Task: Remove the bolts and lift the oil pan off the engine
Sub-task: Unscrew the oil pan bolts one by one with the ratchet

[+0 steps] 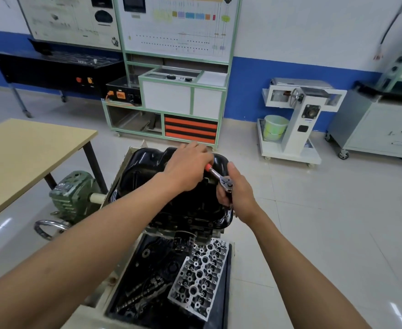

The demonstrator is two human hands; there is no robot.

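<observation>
A glossy black oil pan (147, 162) sits on top of the upturned engine (185, 224) on a stand. A ratchet wrench (220, 175) with a red handle lies over the pan's right flange. My left hand (187, 166) grips the red handle end from above. My right hand (236, 191) holds the ratchet head and the socket below it at the pan's right edge. The bolt under the socket is hidden by my fingers.
A black tray (124, 293) below the engine holds an aluminium cylinder head (200, 279) and camshafts (143, 290). A wooden table (24, 157) stands at the left, a green gearbox (74, 193) beside the stand. Training benches (171, 96) and a white cart (295, 124) line the wall.
</observation>
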